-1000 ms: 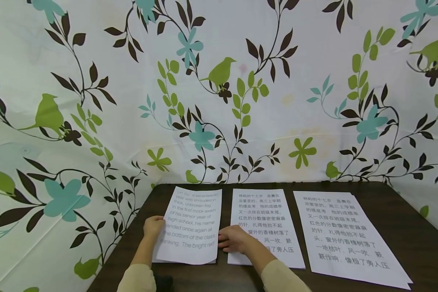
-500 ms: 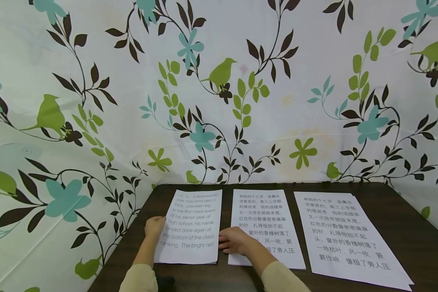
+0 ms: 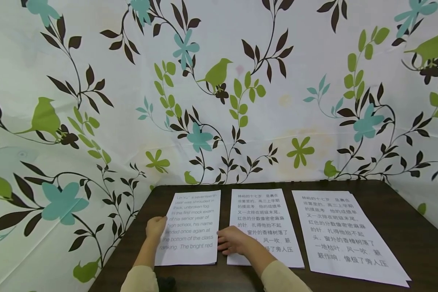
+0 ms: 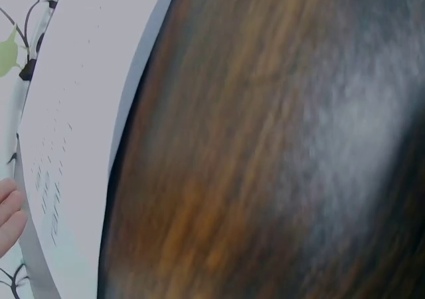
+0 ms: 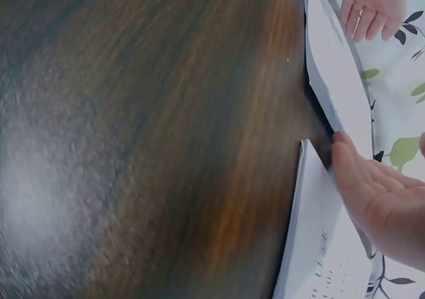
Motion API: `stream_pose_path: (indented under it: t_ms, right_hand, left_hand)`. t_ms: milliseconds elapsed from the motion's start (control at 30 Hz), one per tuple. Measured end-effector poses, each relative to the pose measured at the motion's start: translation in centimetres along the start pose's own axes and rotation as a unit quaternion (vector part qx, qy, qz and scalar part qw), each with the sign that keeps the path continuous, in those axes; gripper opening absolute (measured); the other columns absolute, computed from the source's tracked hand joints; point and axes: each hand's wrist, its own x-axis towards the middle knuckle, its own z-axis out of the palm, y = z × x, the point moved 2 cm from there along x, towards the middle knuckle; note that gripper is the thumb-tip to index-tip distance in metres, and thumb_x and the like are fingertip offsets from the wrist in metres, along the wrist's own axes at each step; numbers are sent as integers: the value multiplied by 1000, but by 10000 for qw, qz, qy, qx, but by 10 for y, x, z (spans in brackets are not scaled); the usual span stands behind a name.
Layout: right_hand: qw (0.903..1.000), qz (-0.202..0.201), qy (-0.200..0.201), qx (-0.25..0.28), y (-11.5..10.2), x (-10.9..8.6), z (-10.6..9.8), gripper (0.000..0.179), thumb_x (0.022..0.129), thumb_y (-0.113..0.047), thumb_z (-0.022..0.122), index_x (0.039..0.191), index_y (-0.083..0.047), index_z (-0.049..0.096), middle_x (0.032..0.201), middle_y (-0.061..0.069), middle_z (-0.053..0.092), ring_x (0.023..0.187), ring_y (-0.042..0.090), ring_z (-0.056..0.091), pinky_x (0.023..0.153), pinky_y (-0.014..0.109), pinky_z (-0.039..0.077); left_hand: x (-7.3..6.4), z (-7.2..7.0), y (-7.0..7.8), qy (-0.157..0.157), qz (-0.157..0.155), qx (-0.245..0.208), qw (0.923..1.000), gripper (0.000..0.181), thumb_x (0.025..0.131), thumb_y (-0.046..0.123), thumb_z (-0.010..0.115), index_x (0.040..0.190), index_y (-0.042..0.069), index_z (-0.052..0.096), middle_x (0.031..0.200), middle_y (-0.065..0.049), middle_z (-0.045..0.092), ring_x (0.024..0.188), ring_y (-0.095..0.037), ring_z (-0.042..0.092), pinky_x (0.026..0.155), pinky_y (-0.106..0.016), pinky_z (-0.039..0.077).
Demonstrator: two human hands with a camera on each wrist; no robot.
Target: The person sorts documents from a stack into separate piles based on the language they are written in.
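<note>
A stack of paper sheets (image 3: 190, 253) printed in English lies at the table's left, its edges nearly flush. My left hand (image 3: 155, 228) is at the stack's left edge; the right wrist view shows that left hand (image 5: 375, 10) with straight fingers beside the paper. At the opposite edge my right hand (image 3: 235, 241) touches the stack with its fingertips, fingers extended, while its palm and wrist cover part of the middle stack. In the right wrist view this right hand (image 5: 382, 209) is seen reaching across to the English sheets (image 5: 335, 66).
A middle stack of sheets (image 3: 257, 202) with Chinese text lies just right of the English one. Farther right is another Chinese stack (image 3: 336, 231), its sheets slightly fanned. All rest on a dark wooden table (image 3: 398, 227), with a patterned cloth (image 3: 263, 134) behind it.
The top English sheet, bowed up and offset from those beneath, has come down flat and lined up with them. Both hands keep their places at its sides. The head view shifts slightly.
</note>
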Motion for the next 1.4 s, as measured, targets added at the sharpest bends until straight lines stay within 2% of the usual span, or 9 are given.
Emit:
stream_pose_path:
  t_ms: [100,200,300,467,567,667,800,967,1400]
  right_hand:
    - [9997,-59,85,-213,-5,-2,-4,36,85,-14,48,108,14,43,96,22,54,81,33,56,69,45,46]
    - [9993,-126,92,-334,-11,-4,-15,41,86,-15,48,111,16,40,97,23,53,84,36,56,71,46,45]
    - [9990,-232,78,-372,-14,-5,-30,45,87,-17,47,115,17,37,99,24,52,87,36,55,72,46,44]
    - [9986,-306,188,-393,-18,-9,-57,48,87,-19,45,118,15,35,102,24,52,89,35,54,74,46,44]
    - [9983,-274,297,-415,-21,-11,-69,48,87,-20,45,119,14,35,104,24,51,90,35,54,76,46,43]
    - [9976,-242,421,-498,-24,-15,-78,49,87,-21,45,120,13,35,105,25,51,90,34,54,76,45,43]
    - [9960,-247,643,-569,-30,-19,-89,50,87,-22,46,121,12,34,107,26,50,90,34,54,77,45,43]
    - [9940,-377,825,-615,-38,-25,-104,51,86,-23,47,122,11,34,110,27,48,94,36,52,78,45,42]
    - [9883,-351,1382,-539,-42,-42,-145,50,87,-23,46,123,9,34,112,28,47,97,38,50,81,47,39]
  left_hand:
    - [24,18,-16,38,103,113,9999,45,87,35,44,108,-3,53,95,-18,55,81,-29,51,67,-38,43]
    - [29,27,-12,60,251,148,9996,47,87,38,43,109,-2,53,98,-17,55,84,-28,51,70,-40,42]
    - [18,25,8,-118,329,26,9994,47,86,36,46,110,-5,52,101,-20,53,88,-31,50,67,-36,43]
    - [-17,16,50,-572,276,-504,9967,45,84,26,51,112,-9,49,105,-22,52,90,-33,49,53,-25,42]
    - [-34,11,71,-833,430,-732,9929,48,84,27,50,111,-13,47,105,-25,50,91,-37,48,64,-35,44]
    - [-48,9,89,-1078,670,-879,9880,49,86,26,46,111,-16,44,105,-30,47,96,-40,45,78,-48,37]
    - [-57,14,104,-1396,720,-1121,9812,44,86,20,44,114,-14,42,110,-30,45,100,-40,44,84,-47,36]
    - [-58,24,115,-1596,689,-1257,9767,44,86,19,45,116,-14,41,112,-28,46,101,-38,46,83,-44,39]
    - [-65,54,124,-1851,472,-1407,9715,43,86,19,47,116,-11,42,110,-25,49,99,-36,49,81,-43,40]
